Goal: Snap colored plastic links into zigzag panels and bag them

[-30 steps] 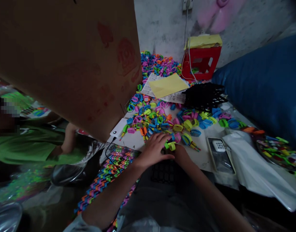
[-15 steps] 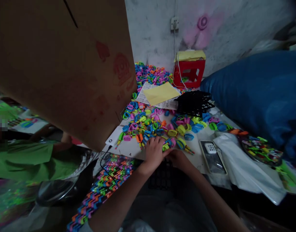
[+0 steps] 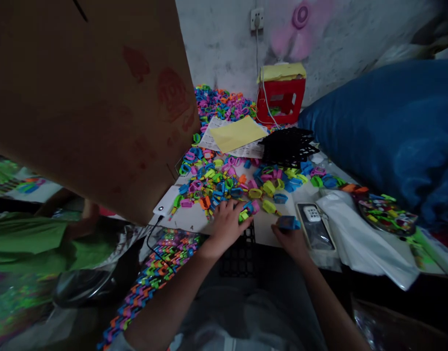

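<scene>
1. My left hand (image 3: 226,225) lay palm down at the near edge of the loose plastic links (image 3: 231,183), its fingers spread and partly curled over a yellow-green link (image 3: 243,215). I could not tell whether it truly gripped that link or only pressed on it.
2. My right hand (image 3: 292,240) sat at about 3 o'clock from the left one, a little apart from it, with its fingers closed around a blue link (image 3: 288,223) that stuck out above the knuckles.
3. The loose links, in pink, blue, green, yellow and orange, spread over the white board (image 3: 194,219) from my hands toward 12 o'clock.
4. A black grid tray (image 3: 242,253) lay just under my hands on the near side, partly hidden by them.
5. At 7 o'clock from my left hand a long chain of joined links (image 3: 154,268) ran down past my forearm.
6. A phone in a clear sleeve (image 3: 313,229) lay just beside my right hand at 2 o'clock.
7. A large cardboard sheet (image 3: 81,97) filled the upper left, from 9 to 11 o'clock.
8. At 12 o'clock, well apart from my hands, a yellow paper (image 3: 236,134) lay before a red stool (image 3: 280,100).
9. Another person in a green sleeve (image 3: 29,241) was at 9 o'clock.
</scene>
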A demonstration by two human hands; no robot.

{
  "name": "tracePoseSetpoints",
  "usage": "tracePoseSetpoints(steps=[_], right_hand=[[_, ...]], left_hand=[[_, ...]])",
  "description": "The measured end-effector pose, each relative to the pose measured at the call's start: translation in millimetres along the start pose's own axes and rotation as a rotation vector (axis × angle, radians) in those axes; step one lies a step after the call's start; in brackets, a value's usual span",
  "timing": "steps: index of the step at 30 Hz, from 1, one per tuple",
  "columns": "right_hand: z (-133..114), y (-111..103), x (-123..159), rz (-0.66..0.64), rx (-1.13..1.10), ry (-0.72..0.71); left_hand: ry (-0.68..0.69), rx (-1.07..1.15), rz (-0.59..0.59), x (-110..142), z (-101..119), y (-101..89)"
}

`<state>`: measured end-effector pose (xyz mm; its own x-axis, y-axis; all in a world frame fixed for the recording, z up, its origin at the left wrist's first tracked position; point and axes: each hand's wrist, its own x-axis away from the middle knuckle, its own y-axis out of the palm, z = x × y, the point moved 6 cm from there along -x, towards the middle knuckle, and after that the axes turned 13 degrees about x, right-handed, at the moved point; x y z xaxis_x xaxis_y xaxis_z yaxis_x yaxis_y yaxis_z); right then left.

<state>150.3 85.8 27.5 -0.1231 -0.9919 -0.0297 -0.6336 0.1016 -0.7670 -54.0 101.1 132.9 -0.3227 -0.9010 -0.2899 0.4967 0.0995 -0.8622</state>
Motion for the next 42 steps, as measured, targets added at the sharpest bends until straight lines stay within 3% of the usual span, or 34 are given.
tracePoseSetpoints(steps=[3,5,13,18,28,31,35,38,42], right_hand=[[-18,26,3,-0.113,-0.326,-0.03],[-31,40,2,-0.171,-0.386,-0.079],[-38,48,-11,-0.129,-0.137,-0.232],[-52,57,-19,-0.297,0.118,-0.353],[-69,53,-36,-0.415,-0.02,-0.586],[-65,46,-33,-0.428,-0.039,-0.56],[-52,18,-42,-0.36,0.078,-0.474],[-41,-5,-70,-0.187,0.345,-0.267],[-50,6,-107,-0.192,0.626,-0.094]], left_hand=[[-0.001,-0.006,-0.014,0,-1,0.4],[-0.005,0.008,-0.026,0,-3,0.5],[-0.013,0.011,-0.075,2,-5,0.0],[0.0,0.017,-0.083,2,0,-1.9],[-0.201,-0.117,0.051,-8,9,9.0],[-0.162,-0.063,0.039,-5,10,3.8],[-0.026,0.122,0.033,13,0,-21.4],[-0.108,0.278,0.12,42,-34,-35.4],[-0.249,0.448,0.166,87,-86,-14.9]])
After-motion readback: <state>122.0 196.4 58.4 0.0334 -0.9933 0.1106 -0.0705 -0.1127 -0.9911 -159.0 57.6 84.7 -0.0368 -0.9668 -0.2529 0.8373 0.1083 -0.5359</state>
